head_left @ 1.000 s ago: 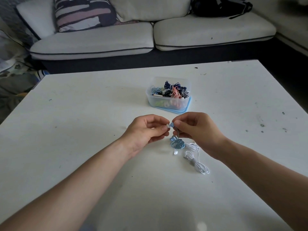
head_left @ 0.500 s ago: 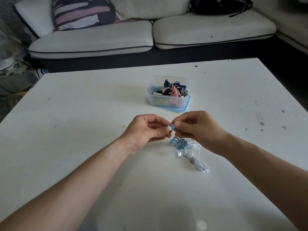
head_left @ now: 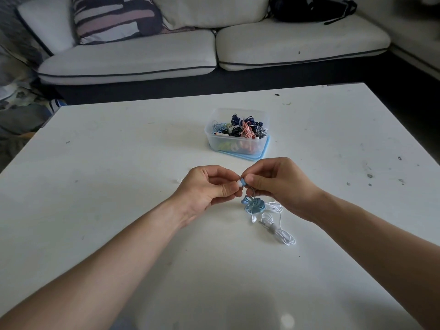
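As left hand (head_left: pixel 206 188), right hand (head_left: pixel 279 184) pinch, earbud (head_left: pixel 242 182) half-hidden.

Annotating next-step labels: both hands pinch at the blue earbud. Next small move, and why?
Probably push the white tip further onto the blue earbud. The left hand pinches the tip, the right hand pinches the earbud, and the two pieces meet between the fingertips. Whether the tip is already seated cannot be told.
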A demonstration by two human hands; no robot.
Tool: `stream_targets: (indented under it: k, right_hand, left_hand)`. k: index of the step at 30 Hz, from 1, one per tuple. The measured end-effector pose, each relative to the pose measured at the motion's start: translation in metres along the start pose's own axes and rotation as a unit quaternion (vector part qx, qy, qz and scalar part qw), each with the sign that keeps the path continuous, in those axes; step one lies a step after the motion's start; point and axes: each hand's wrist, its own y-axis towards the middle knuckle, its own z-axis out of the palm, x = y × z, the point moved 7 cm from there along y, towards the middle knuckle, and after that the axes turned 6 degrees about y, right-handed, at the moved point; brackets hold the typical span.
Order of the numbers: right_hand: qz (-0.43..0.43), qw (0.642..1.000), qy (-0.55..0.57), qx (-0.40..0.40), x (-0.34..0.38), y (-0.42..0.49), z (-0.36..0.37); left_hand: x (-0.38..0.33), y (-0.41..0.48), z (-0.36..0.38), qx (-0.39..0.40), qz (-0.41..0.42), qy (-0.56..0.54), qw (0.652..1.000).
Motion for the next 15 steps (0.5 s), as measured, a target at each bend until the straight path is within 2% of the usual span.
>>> stream_targets:
  k: [8, 15]
  right_hand:
    - [0.031, 0.996, 0.074, -0.034, -0.0077, -0.0003, -0.0007]
    - [0.017, 0.999, 0.027, -0.026, -0.0039, 0.0005, -0.0006]
  left_hand:
    - [-0.0019, 0.0004, -0.0004, 0.003, 0.003, 0.004, 1.000]
    - [-0.0015, -0.0003, -0.0003, 0.004, -0.001, 0.004, 1.000]
